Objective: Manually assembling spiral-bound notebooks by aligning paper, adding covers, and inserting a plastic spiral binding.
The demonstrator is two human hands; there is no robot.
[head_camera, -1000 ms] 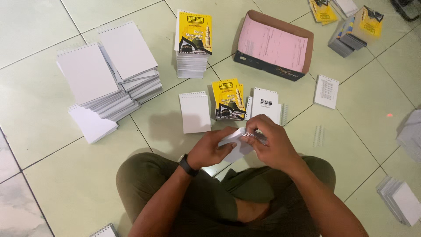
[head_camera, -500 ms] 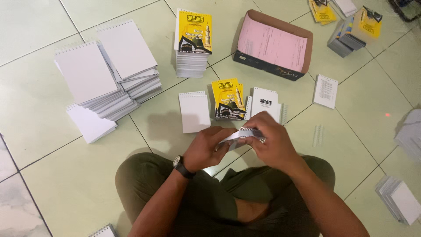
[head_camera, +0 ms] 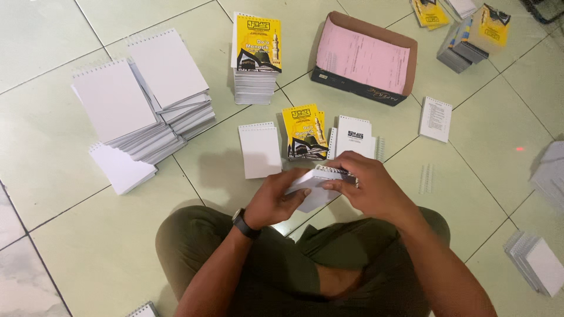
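Pale green floor tiles lie under everything. On the left sit stacks of white spiral pads. Next comes a tall pile of yellow booklets, with one white pad and one yellow booklet lying just below it. The left hand and the right hand are both closed around a small white booklet, held above the person's lap. Farther right is a box of pink paper.
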